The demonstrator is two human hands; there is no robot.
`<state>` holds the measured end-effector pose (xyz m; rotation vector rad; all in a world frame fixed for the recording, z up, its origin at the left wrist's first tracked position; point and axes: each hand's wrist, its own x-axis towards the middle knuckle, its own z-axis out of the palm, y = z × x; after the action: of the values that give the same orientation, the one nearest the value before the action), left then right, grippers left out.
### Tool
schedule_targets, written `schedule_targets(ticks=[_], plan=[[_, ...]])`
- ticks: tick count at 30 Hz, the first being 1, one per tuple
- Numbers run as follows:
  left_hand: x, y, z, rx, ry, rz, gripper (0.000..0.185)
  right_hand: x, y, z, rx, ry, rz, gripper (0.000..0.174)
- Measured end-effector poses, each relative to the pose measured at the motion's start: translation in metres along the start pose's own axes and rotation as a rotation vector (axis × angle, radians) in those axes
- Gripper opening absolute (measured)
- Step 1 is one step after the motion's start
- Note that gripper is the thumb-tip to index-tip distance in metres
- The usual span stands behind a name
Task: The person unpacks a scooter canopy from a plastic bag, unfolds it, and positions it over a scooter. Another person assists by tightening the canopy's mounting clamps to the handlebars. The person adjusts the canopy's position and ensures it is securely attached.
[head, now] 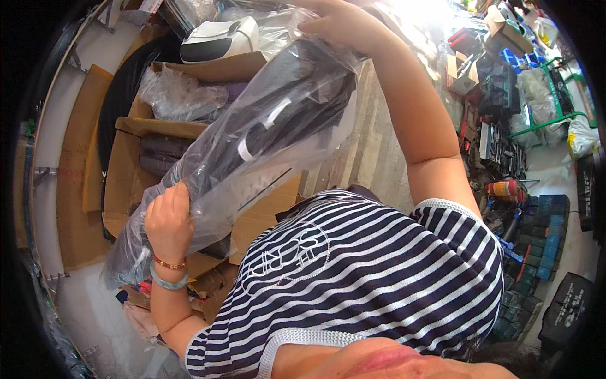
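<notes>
A long clear plastic bag (326,137) slants across my front, with a dark, long bundle (303,80) inside it. White bands or strips show on the bundle; what exactly it is cannot be told through the film. My left hand (169,215), with a red beaded bracelet and a pale bangle at the wrist, is closed around the narrow lower part of the bag. At the wide upper end, my right hand (343,23) grips the film, its fingers partly cut off by the picture's top. Below the bag stands an open cardboard box (125,184) holding dark rolled bundles (163,151).
Behind that box, crumpled clear plastic (175,94) lies in another carton. A white and black case (220,40) sits beyond. Shelves with tools, a red cylinder (503,187), a green metal rack (549,125) and stacked bins (544,241) line the right. Wooden-look flooring (374,156) shows between.
</notes>
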<state>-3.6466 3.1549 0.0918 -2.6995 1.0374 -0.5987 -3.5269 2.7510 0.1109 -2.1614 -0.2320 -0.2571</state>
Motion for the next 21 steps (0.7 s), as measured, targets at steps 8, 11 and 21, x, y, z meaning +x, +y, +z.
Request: schedule_targets(ticks=[8, 11, 21], plan=[[0.001, -0.005, 0.007, 0.042, 0.034, -0.282, 0.040, -0.058, -0.064, 0.073, 0.015, -0.093, -0.407, 0.041], [0.000, -0.016, 0.010, 0.011, 0.023, -0.287, 0.042, -0.089, -0.064, 0.071, -0.163, 0.140, -0.350, 0.050], [0.009, -0.024, 0.013, 0.018, 0.014, -0.280, 0.034, -0.155, 0.011, 0.074, 0.361, 0.449, 0.127, 0.091]])
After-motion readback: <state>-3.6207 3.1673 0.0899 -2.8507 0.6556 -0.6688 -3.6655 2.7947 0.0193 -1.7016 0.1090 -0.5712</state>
